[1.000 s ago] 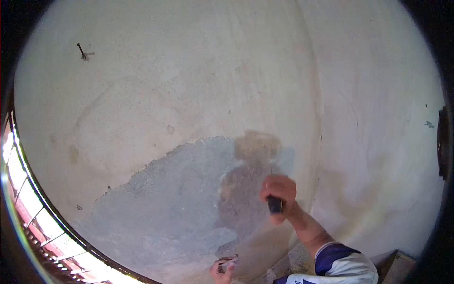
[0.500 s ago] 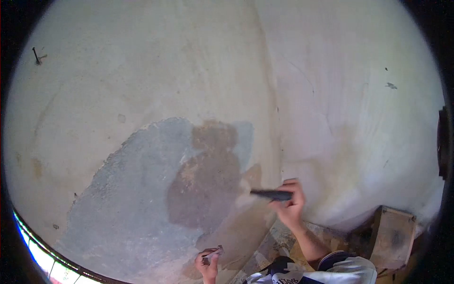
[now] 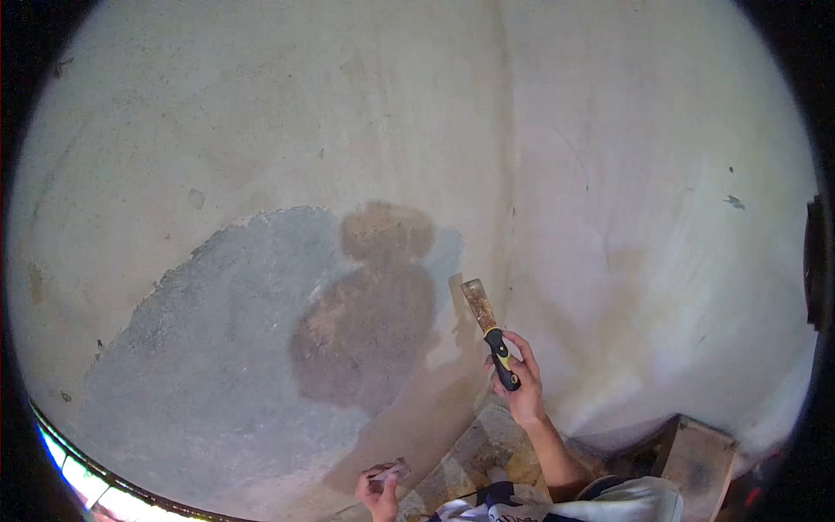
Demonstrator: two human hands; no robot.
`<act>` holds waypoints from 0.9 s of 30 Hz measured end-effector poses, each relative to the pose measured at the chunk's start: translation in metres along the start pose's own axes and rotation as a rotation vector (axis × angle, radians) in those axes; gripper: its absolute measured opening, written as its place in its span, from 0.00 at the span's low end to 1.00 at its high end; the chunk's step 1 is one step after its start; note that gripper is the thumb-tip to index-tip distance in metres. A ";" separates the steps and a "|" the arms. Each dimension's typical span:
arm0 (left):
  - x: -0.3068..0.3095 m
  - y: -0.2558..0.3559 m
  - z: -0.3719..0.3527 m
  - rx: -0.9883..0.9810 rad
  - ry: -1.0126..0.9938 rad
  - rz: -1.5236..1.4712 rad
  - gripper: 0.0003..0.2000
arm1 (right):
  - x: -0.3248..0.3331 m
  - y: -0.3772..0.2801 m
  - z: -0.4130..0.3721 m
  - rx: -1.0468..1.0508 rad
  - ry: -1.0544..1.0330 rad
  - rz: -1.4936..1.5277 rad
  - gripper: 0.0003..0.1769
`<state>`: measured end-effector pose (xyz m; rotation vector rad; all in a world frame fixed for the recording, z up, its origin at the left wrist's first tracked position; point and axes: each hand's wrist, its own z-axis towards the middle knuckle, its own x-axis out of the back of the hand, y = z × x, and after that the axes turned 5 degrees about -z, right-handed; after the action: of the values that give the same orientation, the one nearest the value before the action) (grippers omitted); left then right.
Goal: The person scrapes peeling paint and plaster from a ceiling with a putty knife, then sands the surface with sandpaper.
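Note:
In my right hand (image 3: 520,383) is a putty knife (image 3: 497,343) with a black-and-yellow handle and a rusty, stained blade. The blade points up and to the left, close to the pale wall (image 3: 409,122); whether it touches cannot be told. Low in the view, my left hand (image 3: 378,491) pinches a small, flat, greyish piece (image 3: 389,471) whose kind I cannot make out. Between the hands and further left, a bare grey patch (image 3: 217,348) with a ragged edge shows on the wall, partly under a shadow.
A wooden box-like piece (image 3: 698,461) stands at the lower right. Below the wall corner lies a stained, littered surface (image 3: 478,457). Bright light enters through an opening (image 3: 96,491) at the lower left. A dark object (image 3: 815,261) sits at the right edge.
My right hand has turned the putty knife from lying nearly level to blade-up, so its blade now shows. My left hand keeps its pinch. The view has shifted slightly.

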<state>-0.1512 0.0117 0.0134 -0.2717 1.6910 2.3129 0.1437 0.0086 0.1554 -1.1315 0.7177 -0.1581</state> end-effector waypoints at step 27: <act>-0.154 -0.027 -0.076 0.149 0.315 0.373 0.10 | 0.010 -0.005 0.138 -0.112 0.000 -0.132 0.15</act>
<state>0.0031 -0.0680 0.0127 -0.3290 2.2225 2.4837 0.2349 0.1083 0.1870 -1.2869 0.6590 -0.2316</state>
